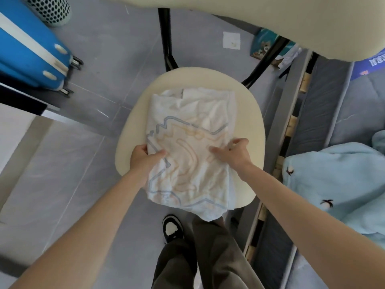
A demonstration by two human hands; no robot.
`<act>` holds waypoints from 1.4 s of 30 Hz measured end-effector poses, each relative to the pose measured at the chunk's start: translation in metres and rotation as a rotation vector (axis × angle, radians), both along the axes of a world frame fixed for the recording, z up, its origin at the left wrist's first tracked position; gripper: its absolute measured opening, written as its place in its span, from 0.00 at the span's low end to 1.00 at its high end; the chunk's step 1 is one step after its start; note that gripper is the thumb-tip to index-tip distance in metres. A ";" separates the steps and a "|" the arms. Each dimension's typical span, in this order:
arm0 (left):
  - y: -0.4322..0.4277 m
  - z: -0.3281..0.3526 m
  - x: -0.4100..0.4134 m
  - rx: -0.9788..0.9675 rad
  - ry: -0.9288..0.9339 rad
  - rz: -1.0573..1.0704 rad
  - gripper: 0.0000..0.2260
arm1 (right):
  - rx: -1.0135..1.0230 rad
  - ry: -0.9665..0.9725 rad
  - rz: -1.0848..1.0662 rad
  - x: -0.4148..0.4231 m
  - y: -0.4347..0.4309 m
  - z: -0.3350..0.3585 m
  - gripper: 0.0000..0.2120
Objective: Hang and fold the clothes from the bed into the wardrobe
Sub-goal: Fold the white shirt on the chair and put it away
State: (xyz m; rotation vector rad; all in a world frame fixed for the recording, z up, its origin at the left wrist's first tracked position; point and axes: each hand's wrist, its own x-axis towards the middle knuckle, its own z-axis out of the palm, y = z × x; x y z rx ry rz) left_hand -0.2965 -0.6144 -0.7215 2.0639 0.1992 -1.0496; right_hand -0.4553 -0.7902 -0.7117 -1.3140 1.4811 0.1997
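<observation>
White shirt (pixel 193 142) on chair (pixel 133 130) — left edge in pinch of left hand (pixel 143 158); right hand (pixel 234 153) flat atop

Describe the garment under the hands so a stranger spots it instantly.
Find the cream chair seat beside the bed. On it lies the partly folded white shirt. Blue and orange printed lines set it apart from the light blue cloth on the bed.
</observation>
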 end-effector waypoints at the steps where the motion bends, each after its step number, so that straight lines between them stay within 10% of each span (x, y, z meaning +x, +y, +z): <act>1: -0.001 -0.001 0.003 0.003 0.009 -0.010 0.07 | 0.008 0.037 0.028 -0.002 0.002 -0.001 0.32; 9: -0.003 0.000 0.016 -0.040 0.047 -0.100 0.05 | 0.193 -0.182 0.068 -0.009 -0.008 0.004 0.12; 20: 0.056 0.071 -0.006 -0.278 0.071 -0.164 0.44 | 0.079 -0.400 0.370 -0.047 0.011 0.069 0.39; 28: 0.086 0.124 -0.047 -0.001 -0.378 -0.843 0.15 | -0.313 -0.031 0.671 -0.082 0.049 0.129 0.19; 42: 0.029 0.306 0.006 -0.029 -1.169 -0.651 0.04 | -0.943 -0.299 0.721 -0.026 -0.029 0.292 0.14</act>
